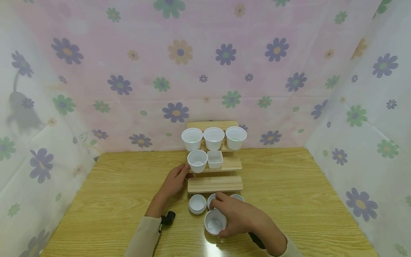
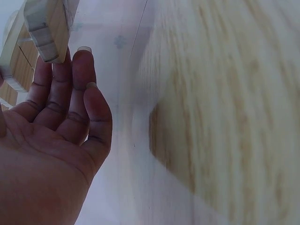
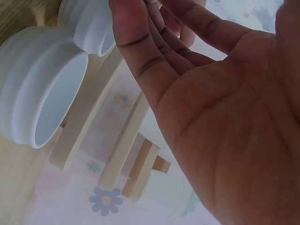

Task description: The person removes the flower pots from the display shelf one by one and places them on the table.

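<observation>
My left hand (image 1: 174, 180) holds the left end of a tiered wooden stand (image 1: 215, 184), its thumb by a round white cup (image 1: 197, 161). In the left wrist view, the fingers curve up behind the end of a wooden shelf (image 2: 49, 30). In front of the stand, my right hand (image 1: 239, 214) grips a small round white cup (image 1: 214, 223), thumb at its near side. That cup is almost wholly out of the right wrist view. Just behind it are ridged white bowls: a left stack (image 1: 197, 204), a half-covered middle one (image 1: 210, 200) and a right one (image 3: 28, 89).
Three round white cups stand on an upper shelf: left (image 1: 192, 137), middle (image 1: 213, 137) and right (image 1: 236, 137). A square white cup (image 1: 215, 159) sits beside the round one one tier lower. Flowered cloth (image 1: 205, 82) walls the back and sides of the wooden table (image 1: 128, 200).
</observation>
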`<state>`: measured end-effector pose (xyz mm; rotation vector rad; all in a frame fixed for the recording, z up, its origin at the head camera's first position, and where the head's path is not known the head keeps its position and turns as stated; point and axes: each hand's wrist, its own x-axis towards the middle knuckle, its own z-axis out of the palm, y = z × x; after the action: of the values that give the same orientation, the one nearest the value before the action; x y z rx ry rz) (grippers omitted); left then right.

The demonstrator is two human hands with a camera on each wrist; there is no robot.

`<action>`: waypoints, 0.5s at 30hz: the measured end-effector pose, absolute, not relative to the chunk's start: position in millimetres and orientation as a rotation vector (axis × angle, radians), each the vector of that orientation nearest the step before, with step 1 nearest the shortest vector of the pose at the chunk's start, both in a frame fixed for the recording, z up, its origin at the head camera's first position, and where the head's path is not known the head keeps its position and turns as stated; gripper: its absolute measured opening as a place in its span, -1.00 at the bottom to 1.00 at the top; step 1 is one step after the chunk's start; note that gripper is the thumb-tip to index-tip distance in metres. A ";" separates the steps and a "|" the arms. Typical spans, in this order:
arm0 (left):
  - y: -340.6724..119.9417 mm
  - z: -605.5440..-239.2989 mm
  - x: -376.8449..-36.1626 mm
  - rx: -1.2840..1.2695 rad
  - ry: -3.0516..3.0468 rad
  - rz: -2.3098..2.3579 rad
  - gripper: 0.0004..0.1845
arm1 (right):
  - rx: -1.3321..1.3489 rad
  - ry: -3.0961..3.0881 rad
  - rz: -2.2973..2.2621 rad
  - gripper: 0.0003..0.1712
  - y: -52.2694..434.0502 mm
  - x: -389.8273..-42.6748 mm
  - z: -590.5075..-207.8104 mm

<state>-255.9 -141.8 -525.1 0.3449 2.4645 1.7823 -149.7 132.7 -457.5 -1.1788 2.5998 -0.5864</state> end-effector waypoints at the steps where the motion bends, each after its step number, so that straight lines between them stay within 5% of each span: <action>1: -141.8 -525.0 -255.8 0.345 2.465 1.781 -0.56 | -1.183 2.599 -0.582 -0.23 132.3 -149.7 -457.4; 15: -140.1 -523.5 -254.0 0.327 2.472 1.800 -0.57 | -1.233 2.590 -0.594 -0.30 121.3 -148.9 -460.4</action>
<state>-254.0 -140.1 -523.5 0.3272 2.4722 1.7999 -148.9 121.3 -460.4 -1.2334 2.5899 -0.5939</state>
